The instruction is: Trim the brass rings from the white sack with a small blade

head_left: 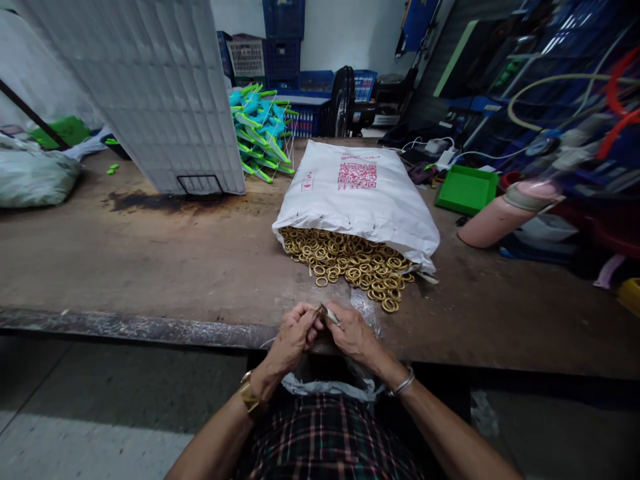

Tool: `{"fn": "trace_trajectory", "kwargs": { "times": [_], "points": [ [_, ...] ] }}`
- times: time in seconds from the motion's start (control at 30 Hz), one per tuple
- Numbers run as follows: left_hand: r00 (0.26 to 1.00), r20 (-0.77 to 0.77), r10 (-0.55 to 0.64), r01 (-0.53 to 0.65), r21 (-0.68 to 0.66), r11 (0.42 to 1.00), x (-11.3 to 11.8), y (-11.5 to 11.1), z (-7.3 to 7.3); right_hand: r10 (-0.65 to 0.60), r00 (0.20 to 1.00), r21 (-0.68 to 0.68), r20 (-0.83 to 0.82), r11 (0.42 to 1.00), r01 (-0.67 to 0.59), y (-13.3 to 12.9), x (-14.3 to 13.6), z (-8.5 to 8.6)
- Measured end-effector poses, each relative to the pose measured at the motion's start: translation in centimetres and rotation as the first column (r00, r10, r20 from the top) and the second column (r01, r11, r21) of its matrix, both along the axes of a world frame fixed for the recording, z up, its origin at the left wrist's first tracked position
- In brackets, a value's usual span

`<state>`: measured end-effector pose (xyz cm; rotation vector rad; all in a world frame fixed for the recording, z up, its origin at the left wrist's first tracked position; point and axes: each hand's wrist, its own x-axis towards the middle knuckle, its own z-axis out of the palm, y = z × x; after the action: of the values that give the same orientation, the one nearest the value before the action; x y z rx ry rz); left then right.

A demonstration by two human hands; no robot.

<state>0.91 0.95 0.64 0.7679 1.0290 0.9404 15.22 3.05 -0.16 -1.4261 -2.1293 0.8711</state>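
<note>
My left hand [294,337] is closed at the table's front edge, pinching a small brass-coloured ring [319,310] that its fingers partly cover. Close against it, my right hand [354,335] is wrapped round a small tool with a pale handle [332,317]. The tool's dark tip meets the ring; its exact kind is too small to tell. Just beyond both hands, many brass-coloured rings [350,260] spill from the mouth of a white woven sack [320,200] with red print, which lies on its side.
On the wooden table [150,267], a tall white ribbed panel [165,100] stands left, beside green and turquoise plastic pieces [265,133]. Right of the sack are a green tray [467,189] and a tilted pink bottle [505,213]. A pale plastic bag [35,177] lies far left.
</note>
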Motion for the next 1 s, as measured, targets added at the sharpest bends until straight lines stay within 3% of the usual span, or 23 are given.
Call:
{"fn": "trace_trajectory", "kwargs": {
  "times": [0.13, 0.27, 0.53, 0.67, 0.83, 1.0],
  "points": [
    [0.996, -0.084, 0.028, -0.025, 0.035, 0.999, 0.1, 0.0, 0.0, 0.051, 0.981, 0.029, 0.185, 0.998, -0.057, -0.3, -0.2, 0.4],
    [0.991, -0.123, 0.043, -0.038, 0.047, 0.998, 0.3, 0.0, 0.0, 0.076, 0.96, -0.002, 0.27, 0.997, -0.078, -0.3, -0.4, 1.1],
    [0.997, -0.075, 0.007, -0.001, 0.081, 0.997, -0.2, -0.8, -0.1, 0.051, 0.887, -0.031, 0.46, 0.999, -0.041, 0.6, -0.9, 1.7],
    [0.997, 0.016, -0.081, 0.079, 0.064, 0.995, -0.5, -1.7, 0.8, -0.102, 0.86, 0.082, 0.499, 0.994, 0.07, 2.4, -0.6, 0.8],
    [0.971, 0.229, 0.063, -0.057, -0.033, 0.998, -0.8, -1.3, 0.5, -0.253, 0.845, 0.19, 0.471, 0.965, 0.183, 4.3, -1.8, 0.1],
    [0.917, 0.365, 0.161, -0.105, -0.169, 0.98, -1.3, -0.8, 0.2, -0.251, 0.794, 0.16, 0.553, 0.968, 0.194, 5.2, -2.8, 0.2]
  ]
}}
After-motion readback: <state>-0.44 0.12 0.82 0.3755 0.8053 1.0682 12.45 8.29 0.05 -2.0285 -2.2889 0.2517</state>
